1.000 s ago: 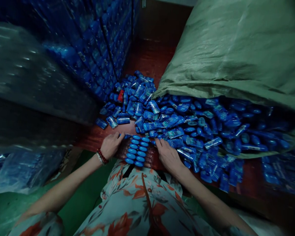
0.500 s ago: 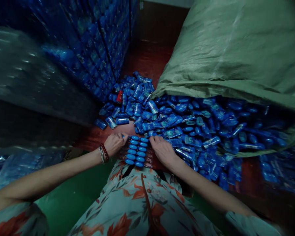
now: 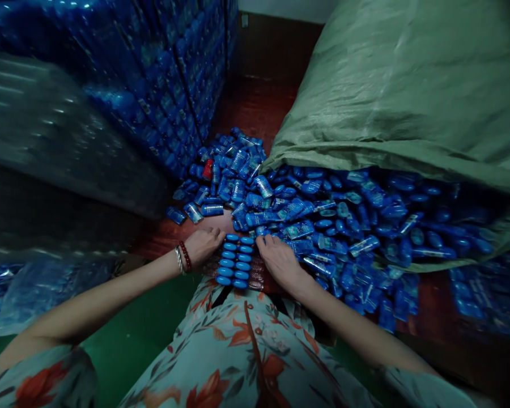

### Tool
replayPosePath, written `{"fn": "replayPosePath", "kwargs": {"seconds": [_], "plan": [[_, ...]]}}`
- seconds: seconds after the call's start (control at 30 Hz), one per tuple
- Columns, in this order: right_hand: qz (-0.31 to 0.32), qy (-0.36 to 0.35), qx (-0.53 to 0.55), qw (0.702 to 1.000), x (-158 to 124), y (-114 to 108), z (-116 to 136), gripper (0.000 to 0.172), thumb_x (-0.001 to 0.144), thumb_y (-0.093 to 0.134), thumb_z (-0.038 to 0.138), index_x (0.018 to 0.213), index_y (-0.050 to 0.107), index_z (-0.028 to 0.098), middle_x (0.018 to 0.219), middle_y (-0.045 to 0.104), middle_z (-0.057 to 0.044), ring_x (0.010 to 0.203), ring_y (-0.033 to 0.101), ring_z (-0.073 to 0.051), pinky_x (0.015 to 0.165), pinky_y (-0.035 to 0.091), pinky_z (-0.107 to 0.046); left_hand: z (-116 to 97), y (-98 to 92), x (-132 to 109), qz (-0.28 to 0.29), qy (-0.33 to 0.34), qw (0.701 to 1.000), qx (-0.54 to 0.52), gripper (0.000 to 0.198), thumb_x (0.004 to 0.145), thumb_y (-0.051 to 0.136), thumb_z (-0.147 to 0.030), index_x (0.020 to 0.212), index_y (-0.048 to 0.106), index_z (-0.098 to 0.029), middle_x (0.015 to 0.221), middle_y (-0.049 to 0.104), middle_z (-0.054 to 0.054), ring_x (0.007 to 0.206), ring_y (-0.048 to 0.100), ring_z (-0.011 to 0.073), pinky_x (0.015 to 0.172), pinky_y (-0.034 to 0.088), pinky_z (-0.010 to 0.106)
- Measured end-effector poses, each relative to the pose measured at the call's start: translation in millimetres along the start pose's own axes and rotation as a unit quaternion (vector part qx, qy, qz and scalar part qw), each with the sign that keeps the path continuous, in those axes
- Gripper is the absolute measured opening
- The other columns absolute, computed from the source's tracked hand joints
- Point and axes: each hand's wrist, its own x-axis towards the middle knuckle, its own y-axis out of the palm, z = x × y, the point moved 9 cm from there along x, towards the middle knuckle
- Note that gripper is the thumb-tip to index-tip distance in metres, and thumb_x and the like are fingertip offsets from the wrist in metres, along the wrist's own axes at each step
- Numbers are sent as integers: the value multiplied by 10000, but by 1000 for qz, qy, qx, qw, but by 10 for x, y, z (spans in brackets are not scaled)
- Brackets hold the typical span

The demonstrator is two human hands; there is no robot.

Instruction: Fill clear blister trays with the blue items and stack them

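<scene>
Head view. The left hand [image 3: 203,246] and the right hand [image 3: 280,262] are resting on the reddish bench [image 3: 161,241], flanking a block of blue capsule-shaped pieces [image 3: 237,262] standing in two neat rows at the bench's near edge. The left hand's fingers are curling against the block's far left corner; the right hand's fingers are lying loosely spread, touching its far right side (whether either is pinching a piece cannot be told). Just beyond, a loose heap of blue packets [image 3: 289,215] is spilling from a green woven sack [image 3: 408,96]. A single red packet [image 3: 207,169] is lying in the heap, near stacked blue wrapped bundles [image 3: 161,85].
</scene>
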Motion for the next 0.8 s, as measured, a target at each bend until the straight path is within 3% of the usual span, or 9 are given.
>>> {"fn": "replayPosePath", "kwargs": {"seconds": [0.1,0.23,0.3,0.4,0.47,0.53,0.67,0.8], "plan": [[-1,1,-4,1000,-19,-19,-11,307,903,314,85,1145,502,112,967,599,-136,865,597,-216,635,471,-280,35,-16,-25,-3,-12,1000,-5,311,851,383,-90,1135,508,-73,946,611,150,838,617,234,749,484,360],[-2,14,6,1000,-102,-128,-93,324,919,336,143,1204,487,117,963,611,-138,848,610,-229,627,473,-291,312,-161,-282,-123,-24,984,-123,462,873,427,-185,1325,347,-128,1137,577,140,1013,577,228,858,464,363],[-21,12,16,1000,-63,-287,-101,315,922,335,154,1183,510,128,952,615,-135,851,609,-228,639,471,-291,659,-204,-478,-207,-103,956,-181,355,906,375,-224,1245,440,-142,1123,574,128,1010,573,212,861,466,345],[-72,-59,53,994,235,-608,129,286,911,343,125,1092,559,171,988,615,-115,941,589,-216,700,466,-278,1216,-156,-776,-290,-313,886,-182,318,910,375,-274,1130,527,-102,1073,571,160,991,576,251,851,472,375],[-92,-142,94,981,555,-777,450,268,915,357,149,1089,555,200,1056,607,-97,1008,575,-208,746,466,-273,1384,-88,-835,-280,-410,853,-164,384,891,424,-311,1179,498,-69,1113,544,201,1004,574,299,815,483,404],[-78,-193,117,971,910,-832,772,262,925,359,182,1115,539,189,1075,604,-93,998,592,-211,778,473,-291,1404,-19,-756,-235,-444,850,-159,461,874,459,-333,1243,451,-57,1166,499,230,1008,577,334,770,496,417],[-74,-197,115,971,1416,-817,1184,277,907,415,203,1144,511,96,1148,555,-167,1005,602,-243,805,485,-329,1338,117,-638,-184,-442,860,-177,562,834,529,-357,1290,399,-58,1234,400,247,1019,583,353,761,503,409],[-66,-195,117,972,1501,-729,1321,344,865,474,166,1195,460,69,1270,437,-231,1005,606,-258,796,499,-354,1364,327,-717,-189,-413,856,-247,593,716,663,-425,1165,496,-76,1179,412,196,982,596,309,828,488,392]]}}
